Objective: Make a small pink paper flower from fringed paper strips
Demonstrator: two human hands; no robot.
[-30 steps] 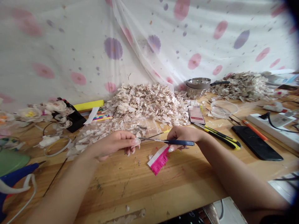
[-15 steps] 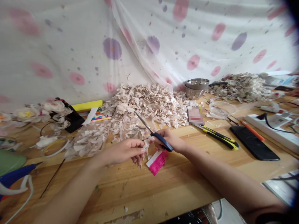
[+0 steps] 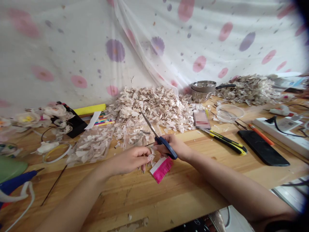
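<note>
My right hand [image 3: 178,147] is closed round the dark blue handles of a pair of scissors [image 3: 168,146], whose blades point up and to the left, away from me. My left hand [image 3: 129,160] pinches a small whitish petal [image 3: 151,157] between thumb and fingers. The fingertips of the right hand come close to that petal; whether they touch it I cannot tell. A thin dark stem or wire shows by the fingers, partly hidden. On the table just below the hands lies a bright pink fringed strip [image 3: 162,170] with a white edge.
A large heap of pale petals [image 3: 149,104] fills the back, beside a petal-filled clear tray [image 3: 93,141]. Metal bowls [image 3: 202,91], utility knives [image 3: 224,141], a black phone [image 3: 262,148] and a power strip [image 3: 287,133] are rightward. A blue glue gun [image 3: 19,180] lies left.
The scissors and my right hand have shifted slightly left. My left fingers have drawn a little closer together around the petal. Everything else looks the same.
</note>
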